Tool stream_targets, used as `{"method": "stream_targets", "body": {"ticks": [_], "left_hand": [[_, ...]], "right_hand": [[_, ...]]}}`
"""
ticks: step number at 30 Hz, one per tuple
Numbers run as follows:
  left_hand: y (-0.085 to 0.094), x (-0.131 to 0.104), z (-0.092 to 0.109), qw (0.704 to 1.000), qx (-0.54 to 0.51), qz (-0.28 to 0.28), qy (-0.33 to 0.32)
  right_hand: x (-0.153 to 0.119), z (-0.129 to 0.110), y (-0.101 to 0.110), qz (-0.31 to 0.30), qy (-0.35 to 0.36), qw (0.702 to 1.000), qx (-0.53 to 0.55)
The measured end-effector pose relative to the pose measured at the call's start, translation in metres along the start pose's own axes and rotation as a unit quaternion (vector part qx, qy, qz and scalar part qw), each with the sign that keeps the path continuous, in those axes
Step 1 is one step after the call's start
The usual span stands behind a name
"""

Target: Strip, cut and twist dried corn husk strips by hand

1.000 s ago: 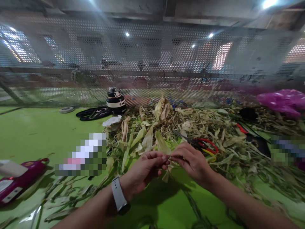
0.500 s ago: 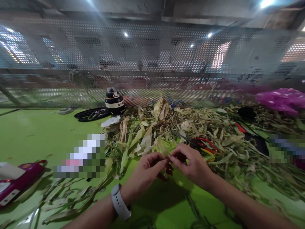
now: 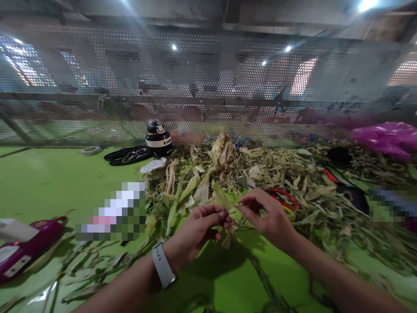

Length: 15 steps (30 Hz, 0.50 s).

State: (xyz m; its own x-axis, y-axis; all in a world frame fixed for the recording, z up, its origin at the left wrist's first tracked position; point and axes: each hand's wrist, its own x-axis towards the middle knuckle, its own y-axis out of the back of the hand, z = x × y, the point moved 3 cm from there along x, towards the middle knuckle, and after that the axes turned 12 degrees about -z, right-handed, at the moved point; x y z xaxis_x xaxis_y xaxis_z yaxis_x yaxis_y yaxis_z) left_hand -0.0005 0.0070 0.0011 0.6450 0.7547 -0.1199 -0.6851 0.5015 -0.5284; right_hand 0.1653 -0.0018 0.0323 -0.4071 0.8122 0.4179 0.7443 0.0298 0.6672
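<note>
Low over the green table (image 3: 202, 287), my left hand (image 3: 203, 224) pinches a pale green corn husk strip (image 3: 222, 198). One end of the husk rises above the fingertips and another piece hangs below them. My right hand (image 3: 269, 215) is a short way to the right, with thumb and forefinger pinched together. Whatever is between those fingertips is too small to make out. Just behind the right hand lie red-handled scissors (image 3: 285, 198), partly covered by it. A heap of dry husks (image 3: 280, 167) spreads beyond both hands.
A black bottle (image 3: 158, 143) stands at the back beside a flat black item (image 3: 127, 155) and a roll of tape (image 3: 91, 150). Left is a maroon device (image 3: 32, 243). A magenta plastic bag (image 3: 387, 137) sits far right. A perforated metal panel (image 3: 208, 87) closes the back.
My right hand has drawn away from the left, up and to the right, leaving a gap between the fingertips. The left hand keeps its pinch on the husk.
</note>
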Motion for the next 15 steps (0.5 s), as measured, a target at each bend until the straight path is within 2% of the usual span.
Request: {"method": "stream_targets", "body": {"ticks": [3, 7, 11, 15], "left_hand": [[-0.0001, 0.0004, 0.0004, 0.999, -0.042, -0.007, 0.002], [-0.0038, 0.0002, 0.0012, 0.998, -0.052, -0.018, 0.023], [-0.0050, -0.0016, 0.0018, 1.000, -0.014, 0.001, 0.022], [-0.0086, -0.0043, 0.0037, 0.997, 0.078, 0.000, -0.009]], "right_hand": [[0.0014, -0.0042, -0.0014, -0.028, 0.091, 0.995, -0.010], [0.0025, -0.0052, -0.0042, -0.025, 0.118, 0.993, -0.020], [0.0020, -0.0060, -0.0062, -0.016, 0.107, 0.994, -0.030], [-0.0006, -0.0058, -0.0075, -0.007, 0.047, 0.999, -0.022]]}}
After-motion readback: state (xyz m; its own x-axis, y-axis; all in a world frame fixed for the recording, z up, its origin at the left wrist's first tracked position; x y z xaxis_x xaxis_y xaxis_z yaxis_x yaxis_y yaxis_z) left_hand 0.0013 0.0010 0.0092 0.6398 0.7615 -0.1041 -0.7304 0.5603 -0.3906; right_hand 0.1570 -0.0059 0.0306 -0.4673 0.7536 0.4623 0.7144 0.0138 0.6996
